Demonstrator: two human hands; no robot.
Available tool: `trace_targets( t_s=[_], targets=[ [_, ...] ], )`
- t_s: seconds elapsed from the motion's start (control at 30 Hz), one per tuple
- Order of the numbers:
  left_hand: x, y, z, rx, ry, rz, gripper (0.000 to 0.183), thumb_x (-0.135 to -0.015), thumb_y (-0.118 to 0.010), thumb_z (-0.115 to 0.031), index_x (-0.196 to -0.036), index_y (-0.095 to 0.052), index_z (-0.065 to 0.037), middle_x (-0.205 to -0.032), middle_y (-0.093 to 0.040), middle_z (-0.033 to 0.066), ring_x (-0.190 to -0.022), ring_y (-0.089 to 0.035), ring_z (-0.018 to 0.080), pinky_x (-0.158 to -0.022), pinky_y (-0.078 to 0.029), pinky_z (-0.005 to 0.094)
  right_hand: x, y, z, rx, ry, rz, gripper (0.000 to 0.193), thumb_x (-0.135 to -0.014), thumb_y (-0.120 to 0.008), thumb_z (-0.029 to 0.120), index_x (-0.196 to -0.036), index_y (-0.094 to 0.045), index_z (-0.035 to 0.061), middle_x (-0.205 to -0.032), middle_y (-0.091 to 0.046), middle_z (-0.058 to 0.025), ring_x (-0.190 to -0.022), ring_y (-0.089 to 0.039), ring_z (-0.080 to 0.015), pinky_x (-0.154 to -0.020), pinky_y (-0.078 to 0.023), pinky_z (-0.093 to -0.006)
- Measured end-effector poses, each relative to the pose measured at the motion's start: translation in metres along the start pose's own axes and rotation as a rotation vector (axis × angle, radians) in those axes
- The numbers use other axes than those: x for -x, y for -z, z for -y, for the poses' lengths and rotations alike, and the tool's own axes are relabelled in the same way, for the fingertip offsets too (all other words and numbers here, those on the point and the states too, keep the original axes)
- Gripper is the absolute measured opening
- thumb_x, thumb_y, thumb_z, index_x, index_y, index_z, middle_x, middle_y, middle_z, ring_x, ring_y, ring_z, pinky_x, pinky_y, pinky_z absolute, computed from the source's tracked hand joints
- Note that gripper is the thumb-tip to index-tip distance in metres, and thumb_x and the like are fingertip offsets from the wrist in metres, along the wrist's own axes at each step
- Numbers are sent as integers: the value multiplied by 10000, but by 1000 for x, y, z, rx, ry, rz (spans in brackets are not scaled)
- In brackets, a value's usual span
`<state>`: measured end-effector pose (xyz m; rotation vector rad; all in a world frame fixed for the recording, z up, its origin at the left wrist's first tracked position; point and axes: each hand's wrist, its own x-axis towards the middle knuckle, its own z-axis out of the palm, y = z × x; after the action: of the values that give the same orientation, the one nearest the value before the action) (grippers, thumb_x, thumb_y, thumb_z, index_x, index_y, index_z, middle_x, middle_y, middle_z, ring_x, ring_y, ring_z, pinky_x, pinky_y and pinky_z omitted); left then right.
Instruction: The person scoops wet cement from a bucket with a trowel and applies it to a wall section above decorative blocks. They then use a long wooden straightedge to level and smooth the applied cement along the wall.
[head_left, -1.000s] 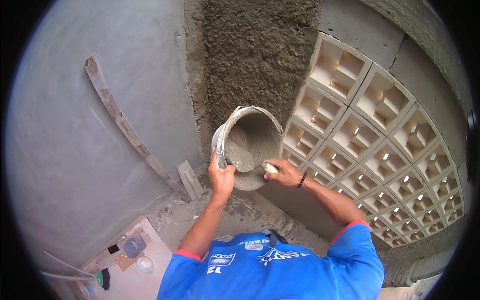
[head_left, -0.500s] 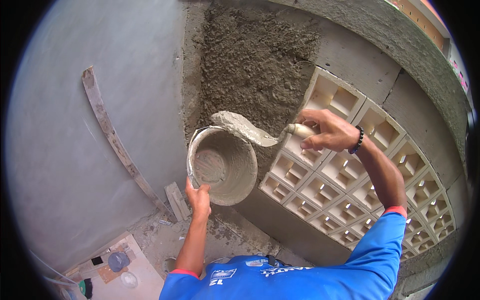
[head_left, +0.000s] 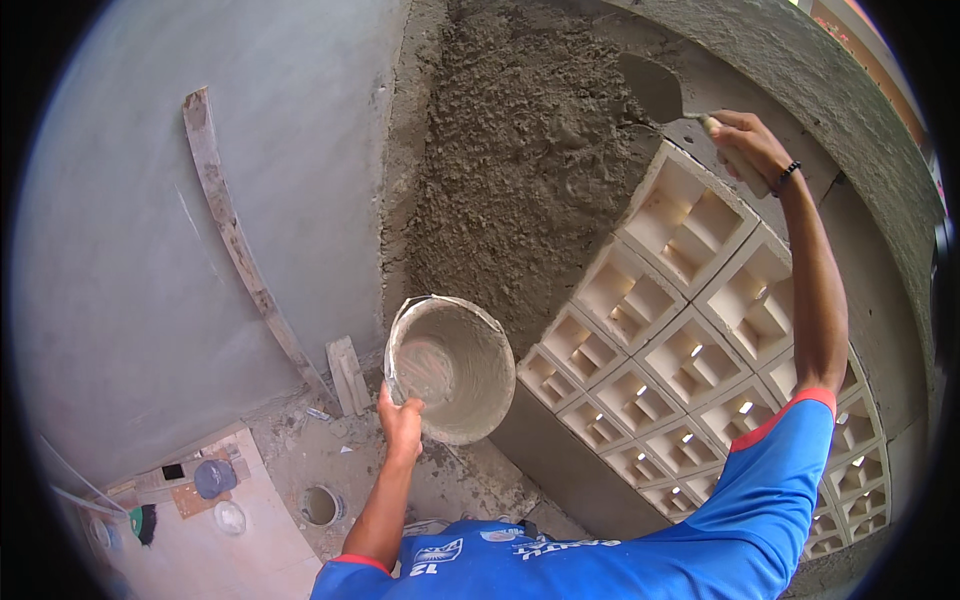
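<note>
My left hand [head_left: 402,425] grips the rim of a mortar-smeared bucket [head_left: 480,405], tilted so its inside shows; only a thin residue coats the bottom. Up at the right, my right hand [head_left: 750,150] is closed around the handle of a trowel [head_left: 652,88]. The trowel's blade lies against the upper right part of the rough wet mortar [head_left: 520,150] on the wall, above the corner of the pale breeze blocks [head_left: 690,215]. Whether the blade carries any mortar I cannot tell.
A long wooden board [head_left: 235,235] leans on the smooth grey wall [head_left: 290,110] at left, with a short wood piece [head_left: 347,375] by its foot. On the floor stand a small bucket [head_left: 321,506] and a dark blue container [head_left: 214,479].
My right hand has carried the trowel from above the bucket's mouth up and right to the wall. The mortar load seen on its blade no longer shows. The bucket sits slightly lower in view.
</note>
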<state>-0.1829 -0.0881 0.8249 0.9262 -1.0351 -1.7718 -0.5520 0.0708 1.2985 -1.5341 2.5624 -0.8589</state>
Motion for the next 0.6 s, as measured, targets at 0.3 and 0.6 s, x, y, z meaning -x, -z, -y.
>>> trace_targets(
  t_s=[0.3, 0.6],
  targets=[
    [6, 0, 24, 68, 27, -9, 642, -669, -520, 97, -1306, -460, 40, -1181, -583, 146, -1057, -561, 226, -940, -423, 314, 48, -109, -3, -89, -91, 178, 317, -823, -600, 105, -1122, -532, 25, -671, -552, -39, -506, -545, -106, -420, -446, -253],
    [20, 9, 32, 214, 9, 114, 585, -690, -532, 88, -1267, -476, 10, -1151, -592, 97, -1019, -563, 179, -910, -441, 303, 172, -330, -46, -582, -373, 858, 229, -805, -574, 117, -978, -552, -31, -765, -610, -79, -593, -569, -137, -545, -471, -316]
  ],
)
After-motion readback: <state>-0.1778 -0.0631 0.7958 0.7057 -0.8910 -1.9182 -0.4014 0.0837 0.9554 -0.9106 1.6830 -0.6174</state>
